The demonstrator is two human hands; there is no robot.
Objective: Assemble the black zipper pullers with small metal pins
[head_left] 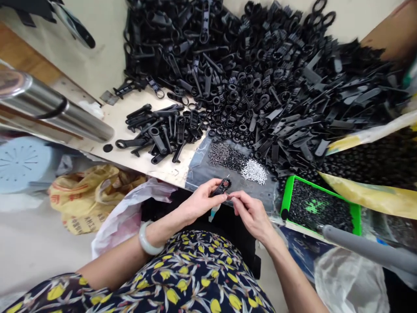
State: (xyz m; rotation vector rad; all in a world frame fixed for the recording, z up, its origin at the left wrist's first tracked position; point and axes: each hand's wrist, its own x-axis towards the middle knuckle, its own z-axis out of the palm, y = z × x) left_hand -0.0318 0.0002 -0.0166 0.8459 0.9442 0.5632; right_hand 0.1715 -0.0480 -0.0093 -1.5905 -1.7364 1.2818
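My left hand (206, 199) is closed around a black plastic part with a ring-shaped end (223, 186), held just off the table's front edge. My right hand (250, 212) is pinched close beside it, fingertips near the ring; whatever sits between them is too small to name. Just beyond both hands, a dark cloth mat (224, 174) carries small heaps: grey-brown bits (219, 154), black bits (236, 161) and silvery pins (254, 172). To the left of the mat lies a loose group of black handle-like parts (158, 139).
A huge pile of black plastic parts (228, 65) covers the back of the table. At right stands a green tray (286, 198) of small black pieces, near a grey bar (358, 243). A metal column (61, 108) rises at left, above a yellow sack (81, 191) and a blue stool (24, 163).
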